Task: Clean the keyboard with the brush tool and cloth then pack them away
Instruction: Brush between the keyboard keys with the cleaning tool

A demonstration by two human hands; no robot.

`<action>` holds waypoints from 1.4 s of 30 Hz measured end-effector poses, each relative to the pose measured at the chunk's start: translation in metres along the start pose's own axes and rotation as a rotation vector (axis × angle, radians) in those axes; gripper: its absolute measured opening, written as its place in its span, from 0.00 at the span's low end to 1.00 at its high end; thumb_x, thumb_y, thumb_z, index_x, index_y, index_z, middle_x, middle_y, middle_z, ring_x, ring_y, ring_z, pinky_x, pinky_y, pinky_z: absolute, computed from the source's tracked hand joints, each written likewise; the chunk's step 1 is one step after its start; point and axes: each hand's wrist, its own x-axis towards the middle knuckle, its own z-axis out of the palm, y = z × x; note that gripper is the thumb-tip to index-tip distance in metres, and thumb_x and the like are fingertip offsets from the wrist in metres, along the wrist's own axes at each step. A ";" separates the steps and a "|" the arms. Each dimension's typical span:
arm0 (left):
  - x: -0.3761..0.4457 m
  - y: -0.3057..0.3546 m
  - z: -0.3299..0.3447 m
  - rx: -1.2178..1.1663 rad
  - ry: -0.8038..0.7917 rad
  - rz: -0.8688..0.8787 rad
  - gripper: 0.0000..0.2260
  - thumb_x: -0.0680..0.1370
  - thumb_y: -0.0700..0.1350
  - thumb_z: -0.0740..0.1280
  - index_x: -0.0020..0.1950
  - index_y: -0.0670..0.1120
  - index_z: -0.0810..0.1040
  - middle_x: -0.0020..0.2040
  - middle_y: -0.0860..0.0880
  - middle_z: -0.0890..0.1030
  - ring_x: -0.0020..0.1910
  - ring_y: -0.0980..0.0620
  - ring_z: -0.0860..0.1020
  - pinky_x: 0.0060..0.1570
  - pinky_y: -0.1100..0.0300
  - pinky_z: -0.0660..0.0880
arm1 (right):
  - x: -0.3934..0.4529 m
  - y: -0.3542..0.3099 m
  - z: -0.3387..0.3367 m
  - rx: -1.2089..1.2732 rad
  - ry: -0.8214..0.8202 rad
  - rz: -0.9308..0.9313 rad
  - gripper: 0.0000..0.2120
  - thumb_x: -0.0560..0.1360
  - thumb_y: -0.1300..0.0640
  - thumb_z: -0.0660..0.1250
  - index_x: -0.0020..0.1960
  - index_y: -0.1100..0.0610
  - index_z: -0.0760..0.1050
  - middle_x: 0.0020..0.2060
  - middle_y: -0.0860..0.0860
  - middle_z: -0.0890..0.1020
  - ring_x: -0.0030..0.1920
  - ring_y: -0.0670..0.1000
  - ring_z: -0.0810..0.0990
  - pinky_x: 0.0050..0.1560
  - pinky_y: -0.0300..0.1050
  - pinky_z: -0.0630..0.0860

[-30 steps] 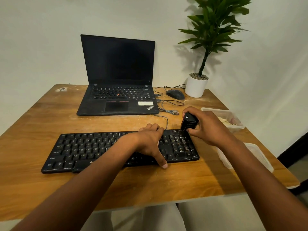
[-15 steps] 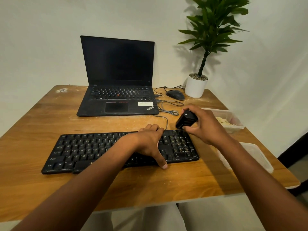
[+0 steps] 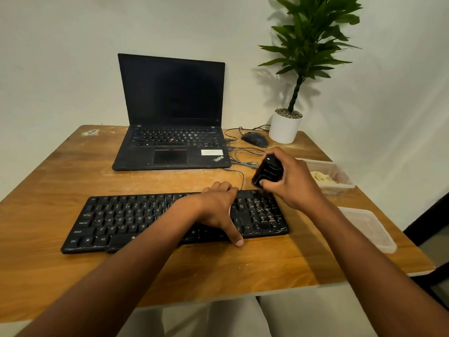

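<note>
A black keyboard (image 3: 136, 217) lies across the front of the wooden table (image 3: 60, 181), dusted with pale specks. My left hand (image 3: 216, 210) grips it near its right third, fingers curled over the far edge and thumb on the near edge. My right hand (image 3: 291, 178) holds the black brush tool (image 3: 267, 171) tilted in the air just above the keyboard's far right corner, clear of the keys. A pale cloth (image 3: 320, 177) lies in a clear plastic box (image 3: 340, 188) to the right.
An open black laptop (image 3: 170, 147) stands at the back, with a mouse (image 3: 255, 139) and loose cables (image 3: 245, 161) beside it. A potted plant (image 3: 286, 127) fills the back right corner. A clear lid (image 3: 366, 227) lies near the right edge.
My right hand has lifted the brush tool off the number pad keys and tilted it up and back. My left hand has kept its hold on the keyboard.
</note>
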 end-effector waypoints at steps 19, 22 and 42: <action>-0.001 0.001 0.000 -0.012 0.004 0.006 0.64 0.62 0.68 0.80 0.85 0.49 0.46 0.81 0.50 0.55 0.80 0.45 0.53 0.80 0.43 0.56 | -0.014 -0.022 0.003 -0.074 -0.150 -0.048 0.26 0.72 0.60 0.79 0.60 0.38 0.73 0.50 0.41 0.82 0.51 0.43 0.81 0.53 0.45 0.79; 0.000 0.000 0.000 -0.016 0.006 0.011 0.63 0.61 0.69 0.80 0.85 0.49 0.48 0.79 0.51 0.57 0.79 0.45 0.55 0.80 0.44 0.57 | -0.035 -0.019 0.001 -0.082 -0.221 -0.041 0.25 0.73 0.61 0.78 0.57 0.37 0.73 0.47 0.39 0.81 0.49 0.37 0.79 0.43 0.31 0.73; -0.002 0.001 -0.001 -0.033 0.009 0.012 0.62 0.62 0.67 0.81 0.85 0.48 0.49 0.81 0.49 0.56 0.80 0.44 0.53 0.80 0.45 0.55 | -0.035 -0.025 -0.018 -0.028 -0.377 0.016 0.24 0.71 0.61 0.80 0.56 0.39 0.75 0.50 0.41 0.83 0.50 0.41 0.82 0.44 0.40 0.82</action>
